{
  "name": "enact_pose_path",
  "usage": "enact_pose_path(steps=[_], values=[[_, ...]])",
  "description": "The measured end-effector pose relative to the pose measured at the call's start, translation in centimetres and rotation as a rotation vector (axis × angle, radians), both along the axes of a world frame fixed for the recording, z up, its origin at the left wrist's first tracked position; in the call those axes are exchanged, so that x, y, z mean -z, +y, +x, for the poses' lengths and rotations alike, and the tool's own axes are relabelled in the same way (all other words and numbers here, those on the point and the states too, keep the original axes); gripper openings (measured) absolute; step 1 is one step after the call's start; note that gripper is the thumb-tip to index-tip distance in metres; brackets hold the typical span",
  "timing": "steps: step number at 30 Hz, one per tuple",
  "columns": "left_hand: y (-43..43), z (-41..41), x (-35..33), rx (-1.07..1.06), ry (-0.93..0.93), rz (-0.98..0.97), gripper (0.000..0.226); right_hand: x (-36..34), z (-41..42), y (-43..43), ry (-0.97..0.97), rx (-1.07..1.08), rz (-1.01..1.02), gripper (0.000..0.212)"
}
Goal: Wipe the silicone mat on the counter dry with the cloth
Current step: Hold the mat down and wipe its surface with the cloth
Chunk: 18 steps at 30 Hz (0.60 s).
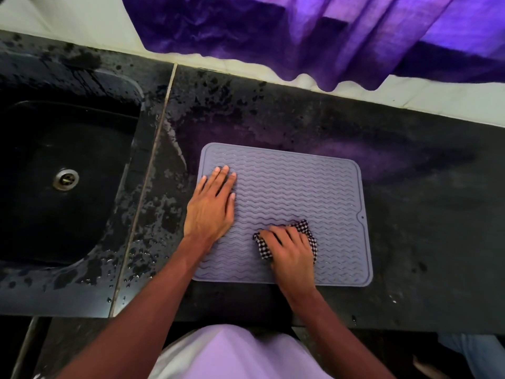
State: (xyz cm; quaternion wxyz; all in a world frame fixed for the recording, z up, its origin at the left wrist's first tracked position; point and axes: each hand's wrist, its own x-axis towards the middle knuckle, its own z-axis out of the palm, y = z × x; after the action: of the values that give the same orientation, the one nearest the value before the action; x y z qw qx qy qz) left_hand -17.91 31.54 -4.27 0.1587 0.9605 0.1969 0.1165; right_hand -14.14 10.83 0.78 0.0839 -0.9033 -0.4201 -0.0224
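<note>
A grey silicone mat (295, 187) with wavy ridges lies flat on the dark counter (423, 214). My left hand (211, 206) rests palm down on the mat's left part, fingers spread and holding nothing. My right hand (291, 248) presses a black-and-white checked cloth (307, 228) onto the mat's near right area, fingers curled over it. Most of the cloth is hidden under the hand; its edges show at the left and right.
A black sink (54, 173) with a metal drain (65, 179) sits to the left, with water drops on the counter around it. A purple curtain (300, 31) hangs over the back wall. The counter's front edge runs just below the mat.
</note>
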Motion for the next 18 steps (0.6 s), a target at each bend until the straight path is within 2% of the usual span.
enact_pose_path(steps=[12, 18], values=[[-0.1, -0.1, 0.0, -0.010, -0.041, 0.036, 0.050, -0.1, 5.5, -9.5, -0.121, 0.036, -0.037, 0.035], [0.0, -0.1, 0.0, -0.006, -0.043, 0.034, 0.050, -1.0, 8.7, -14.8, -0.083, 0.200, -0.149, 0.033]])
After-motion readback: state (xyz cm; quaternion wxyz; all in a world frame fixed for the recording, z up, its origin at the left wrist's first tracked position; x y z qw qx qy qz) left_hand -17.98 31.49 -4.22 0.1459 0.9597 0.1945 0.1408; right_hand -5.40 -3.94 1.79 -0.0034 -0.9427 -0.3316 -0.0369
